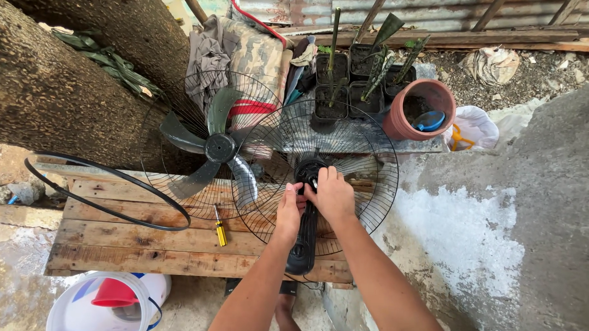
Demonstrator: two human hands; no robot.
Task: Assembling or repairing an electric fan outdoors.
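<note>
Black fan motor (304,205): lies on wooden pallet (142,238), inside wire guard (373,162)
Left hand (288,211): fingers closed on motor hub
Right hand (334,194): gripping hub too
Screwdriver (220,229): yellow, on pallet, nearby

Two bare, sleeveless forearms

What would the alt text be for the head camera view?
Both hands, left hand and right hand, work at the hub of a wire fan guard on a wooden pallet. Fan blades and a yellow screwdriver lie alongside.
</note>
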